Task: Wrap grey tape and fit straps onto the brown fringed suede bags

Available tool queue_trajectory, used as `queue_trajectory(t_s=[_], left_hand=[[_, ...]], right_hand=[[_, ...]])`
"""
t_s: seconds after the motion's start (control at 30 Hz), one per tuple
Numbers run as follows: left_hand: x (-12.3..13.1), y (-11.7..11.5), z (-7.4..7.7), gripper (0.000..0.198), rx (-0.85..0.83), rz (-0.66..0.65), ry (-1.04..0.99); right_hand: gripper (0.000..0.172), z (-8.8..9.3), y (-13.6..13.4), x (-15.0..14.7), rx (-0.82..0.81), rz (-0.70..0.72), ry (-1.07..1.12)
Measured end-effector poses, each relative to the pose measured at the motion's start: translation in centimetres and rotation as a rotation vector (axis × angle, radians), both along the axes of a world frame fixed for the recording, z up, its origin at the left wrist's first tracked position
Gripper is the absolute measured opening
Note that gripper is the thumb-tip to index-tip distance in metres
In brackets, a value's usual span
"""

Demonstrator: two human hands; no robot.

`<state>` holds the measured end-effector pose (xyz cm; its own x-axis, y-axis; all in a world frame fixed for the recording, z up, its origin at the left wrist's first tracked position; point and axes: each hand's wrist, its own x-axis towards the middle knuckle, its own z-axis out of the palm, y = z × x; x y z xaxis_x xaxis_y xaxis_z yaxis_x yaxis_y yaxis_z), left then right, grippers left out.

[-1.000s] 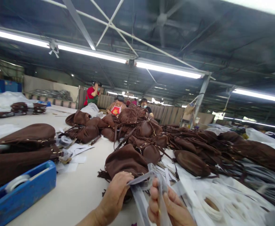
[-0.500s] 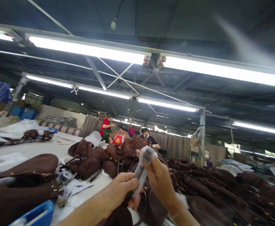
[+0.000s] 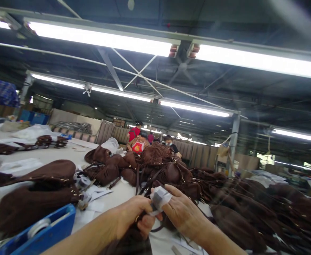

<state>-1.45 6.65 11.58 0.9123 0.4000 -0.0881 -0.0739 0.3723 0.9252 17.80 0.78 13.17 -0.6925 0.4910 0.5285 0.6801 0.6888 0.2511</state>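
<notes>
My right hand (image 3: 180,210) is closed on a small grey piece wrapped in whitish, translucent film (image 3: 160,198). My left hand (image 3: 135,216) pinches the lower end of the same piece, its fingers curled. Near the left fingers a gold ring and a thin dark strap (image 3: 157,228) show. Below both hands lies a dark brown bag (image 3: 134,242), partly hidden by the left forearm. What the film covers I cannot make out.
A blue tape dispenser (image 3: 56,225) stands at the lower left beside a brown bag (image 3: 38,205). More brown bags (image 3: 157,156) are heaped ahead and to the right on the pale table (image 3: 81,152). Several people, one in a red apron (image 3: 138,147), are beyond the heap.
Both hands have moved lower with the film-wrapped piece, and less of it shows between them. The view has tilted down a little. A dark shape and part of a hand appear at the left edge.
</notes>
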Motion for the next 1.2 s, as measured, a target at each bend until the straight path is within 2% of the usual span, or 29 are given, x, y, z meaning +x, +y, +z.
queue_trajectory(t_s=[0.1, 0.17, 0.27, 0.37, 0.43, 0.6, 0.77, 0.87, 1.0, 1.2], left_hand=[[0.6, 0.8, -0.8, 0.050, -0.046, -0.073, 0.037], [0.8, 1.1, -1.2, 0.060, -0.054, -0.069, 0.037], [0.8, 1.4, -1.1, 0.047, -0.139, -0.057, 0.001], [0.8, 1.6, -0.6, 0.027, -0.212, -0.053, -0.101], [0.8, 1.6, -0.4, 0.021, -0.230, -0.063, -0.131], [1.4, 1.5, -0.4, 0.023, -0.260, -0.094, -0.127], [2.5, 1.3, -0.7, 0.030, -0.294, -0.103, -0.145], [2.7, 1.2, -0.9, 0.030, -0.259, -0.079, -0.191], [2.4, 1.3, -1.4, 0.024, -0.178, -0.078, -0.200], [3.7, 1.3, -1.3, 0.017, -0.142, 0.052, -0.107]], right_hand=[[0.034, -0.4, -0.5, 0.1, 0.081, -0.097, -0.231], [0.032, -0.4, -0.4, 0.1, 0.125, -0.119, -0.294], [0.031, -0.1, 0.2, 0.5, 0.188, -0.091, -0.362], [0.039, 0.2, 1.1, 1.2, 0.261, -0.077, -0.437], [0.042, 0.2, 1.5, 1.6, 0.290, -0.096, -0.481], [0.044, 0.4, 1.5, 2.0, 0.318, -0.150, -0.616], [0.046, 1.5, 1.2, 2.1, 0.337, -0.204, -0.693], [0.048, 1.9, 1.3, 2.2, 0.391, -0.252, -0.678], [0.049, 1.7, 1.5, 2.6, 0.406, -0.240, -0.708], [0.048, 1.4, 1.9, 3.1, 0.331, -0.248, -0.705]])
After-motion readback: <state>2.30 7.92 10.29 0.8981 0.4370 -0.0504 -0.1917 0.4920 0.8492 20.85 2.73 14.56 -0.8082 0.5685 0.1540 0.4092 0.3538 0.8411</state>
